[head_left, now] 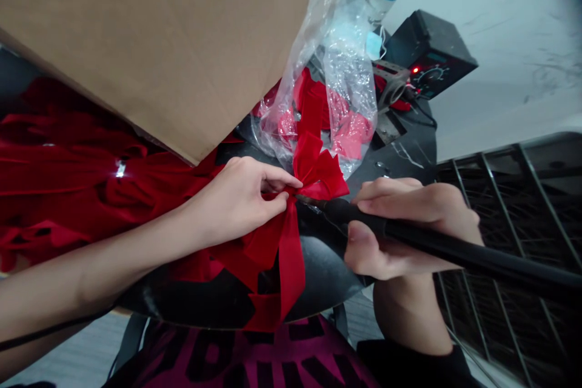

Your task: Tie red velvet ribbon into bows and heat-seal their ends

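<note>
My left hand [254, 194] pinches a red velvet ribbon bow [318, 163] at its gathered middle, between thumb and forefinger. Its loops stand up and to the right, and a long tail [291, 254] hangs toward the front edge of the black table [336, 260]. From the right, my right hand [404, 224] grips the black handle of a soldering iron [359, 212]. The iron points left, its tip end close to the bow's centre; whether it touches the ribbon I cannot tell.
Red bows [104, 194] pile up at left beside a big cardboard box [173, 30]. Behind the bow stands a clear plastic bag [350, 73] with red pieces. A black soldering station [431, 54] with a lit red light sits at the back right. Metal wire racking [513, 194] is at right.
</note>
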### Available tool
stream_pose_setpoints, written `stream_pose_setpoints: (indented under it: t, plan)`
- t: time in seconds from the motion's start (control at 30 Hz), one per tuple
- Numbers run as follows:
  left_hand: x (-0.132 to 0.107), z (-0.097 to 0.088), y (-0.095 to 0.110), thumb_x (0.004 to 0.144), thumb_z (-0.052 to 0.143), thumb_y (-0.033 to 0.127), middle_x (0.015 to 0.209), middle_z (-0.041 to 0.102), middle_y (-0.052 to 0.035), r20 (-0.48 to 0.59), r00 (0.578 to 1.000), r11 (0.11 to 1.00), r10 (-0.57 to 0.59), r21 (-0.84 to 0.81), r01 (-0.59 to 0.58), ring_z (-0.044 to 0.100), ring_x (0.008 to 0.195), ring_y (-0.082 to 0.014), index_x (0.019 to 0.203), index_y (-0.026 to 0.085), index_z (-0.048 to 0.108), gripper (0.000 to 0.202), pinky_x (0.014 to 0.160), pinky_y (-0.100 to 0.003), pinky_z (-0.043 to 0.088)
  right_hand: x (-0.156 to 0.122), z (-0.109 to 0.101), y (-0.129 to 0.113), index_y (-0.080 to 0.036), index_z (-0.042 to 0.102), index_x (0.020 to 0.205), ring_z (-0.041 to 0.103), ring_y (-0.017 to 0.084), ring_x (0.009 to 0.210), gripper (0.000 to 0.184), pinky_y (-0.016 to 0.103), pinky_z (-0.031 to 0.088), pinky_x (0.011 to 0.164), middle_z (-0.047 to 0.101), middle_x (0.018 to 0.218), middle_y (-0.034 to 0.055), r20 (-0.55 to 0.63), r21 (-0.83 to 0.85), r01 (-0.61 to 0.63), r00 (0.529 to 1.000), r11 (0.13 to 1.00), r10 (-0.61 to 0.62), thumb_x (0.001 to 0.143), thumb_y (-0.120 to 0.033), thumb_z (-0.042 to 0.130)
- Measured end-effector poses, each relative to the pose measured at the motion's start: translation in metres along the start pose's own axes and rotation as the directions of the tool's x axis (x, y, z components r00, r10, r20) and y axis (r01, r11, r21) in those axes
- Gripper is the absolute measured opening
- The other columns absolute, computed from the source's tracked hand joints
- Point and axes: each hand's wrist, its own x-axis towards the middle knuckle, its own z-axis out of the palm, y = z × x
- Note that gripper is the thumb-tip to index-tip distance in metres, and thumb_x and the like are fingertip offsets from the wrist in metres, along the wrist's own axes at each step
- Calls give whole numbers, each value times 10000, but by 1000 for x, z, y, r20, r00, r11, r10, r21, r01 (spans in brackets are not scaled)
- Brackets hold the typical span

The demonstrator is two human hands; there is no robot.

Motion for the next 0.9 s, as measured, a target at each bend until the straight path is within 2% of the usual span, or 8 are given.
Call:
stream_pose_setpoints:
  t: [0.1,0.27,0.33,0.47,0.57,0.8,0.9]
  plan:
    - [0,0,0,877,672,202,973,859,-9,-6,1000,1000,7,2,-7,825,899,-209,1106,205,846,287,836,-270,660,2,-1,0,-240,587,787,598,121,458,134,269,417,407,556,591,-71,48,61,15,999,998,-18,733,-170,688]
    - [1,1,1,866,672,191,946,858,-8,-10,1000,1000,22,5,-22,826,872,-198,1096,188,847,289,831,-268,660,2,-8,2,-253,537,741,541,118,415,161,282,395,403,575,573,-55,199,-7,-45,979,999,45,776,-230,692]
    - [1,1,1,861,674,188,933,857,-5,-14,1000,1000,22,15,-22,826,863,-195,1091,189,849,289,824,-265,660,2,-9,3,-251,540,750,517,106,407,154,274,377,395,572,574,-50,205,35,-63,977,997,55,763,-206,687]
    - [0,0,0,865,671,190,942,857,0,-15,999,999,29,20,-29,826,869,-188,1102,191,847,295,824,-257,658,4,-8,5,-239,588,850,546,107,452,197,266,409,410,581,630,-48,201,128,2,979,992,-28,720,-143,700]
    - [1,1,-1,869,668,193,949,857,-1,-15,999,999,31,24,-31,826,878,-190,1104,191,846,295,827,-261,660,4,-8,7,-249,593,878,582,125,499,213,280,452,434,585,661,-45,221,124,17,974,992,-45,728,-141,699]
    - [1,1,1,867,664,185,947,857,-12,-11,1000,1000,25,19,-25,826,877,-198,1102,192,846,297,854,-280,661,3,-11,9,-263,571,858,539,116,483,188,280,429,429,557,645,-52,246,93,-8,969,996,-15,776,-161,706]
    - [1,2,2,857,672,173,943,858,-20,-18,1000,1000,12,15,-12,827,878,-206,1100,186,848,300,851,-284,663,3,-7,9,-246,569,872,553,102,497,196,253,432,446,590,667,-51,280,81,-17,960,997,-6,783,-175,728]
